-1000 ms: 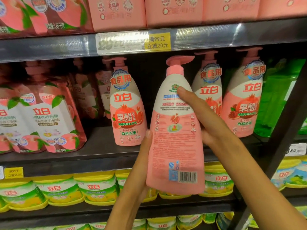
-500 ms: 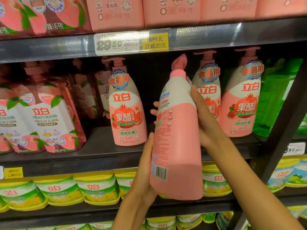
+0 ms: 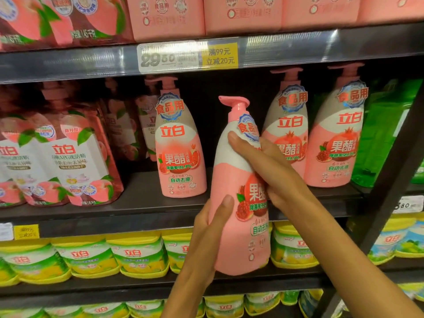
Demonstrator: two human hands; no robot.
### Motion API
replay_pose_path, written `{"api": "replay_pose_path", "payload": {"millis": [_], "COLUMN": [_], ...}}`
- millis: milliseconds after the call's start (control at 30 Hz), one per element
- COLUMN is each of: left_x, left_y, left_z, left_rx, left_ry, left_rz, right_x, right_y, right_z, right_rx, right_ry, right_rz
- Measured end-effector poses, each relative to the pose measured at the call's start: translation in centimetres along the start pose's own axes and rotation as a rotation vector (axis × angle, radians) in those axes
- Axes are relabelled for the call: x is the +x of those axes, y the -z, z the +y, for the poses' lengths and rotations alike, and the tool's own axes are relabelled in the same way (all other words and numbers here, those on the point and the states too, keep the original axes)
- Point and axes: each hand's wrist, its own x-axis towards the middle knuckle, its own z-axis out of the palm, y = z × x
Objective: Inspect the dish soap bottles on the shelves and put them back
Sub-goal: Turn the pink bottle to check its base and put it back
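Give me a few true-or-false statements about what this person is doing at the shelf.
1. Both hands hold the pink pump bottle. True.
2. The right hand takes its grip at the bottle's base. False: it wraps the upper part; the left hand holds lower down.
3. The held bottle stands on the shelf. False: it is lifted in front of it.
4. A green bottle stands at the far right. True.

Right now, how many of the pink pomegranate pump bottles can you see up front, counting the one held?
4: one held bottle in both hands; one on the shelf left of it; two standing to its right. Blurred bottles in the dark behind may be more.
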Motion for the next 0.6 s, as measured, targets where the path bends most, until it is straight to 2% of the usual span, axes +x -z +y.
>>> {"api": "replay_pose_path", "payload": {"millis": [133,267,467,600], "left_x": [-0.1,-0.5,-0.3,-1.1], "left_y": [0.1,0.1,0.4,0.8], "left_z": [0.5,0.9,2.3,3.7], "left_rx": [-0.3,-0.433,-0.429,-0.43], "left_ry": [0.077,0.087,0.058,0.071], "left_rz": [0.009,-0.031,-0.041,-0.185], "right_x": [0.5,0.8,1.5,1.6], "right_y": [1.0,1.2,1.3,1.3], "right_z": [-0.2,-0.2,-0.5,-0.7], "right_rx": [-0.088,0.198,0.214,0.247], "right_ry": [-0.08,-0.228,-0.241,-0.287], "right_rz": [-0.07,-0.211,-0.138,-0.061]}}
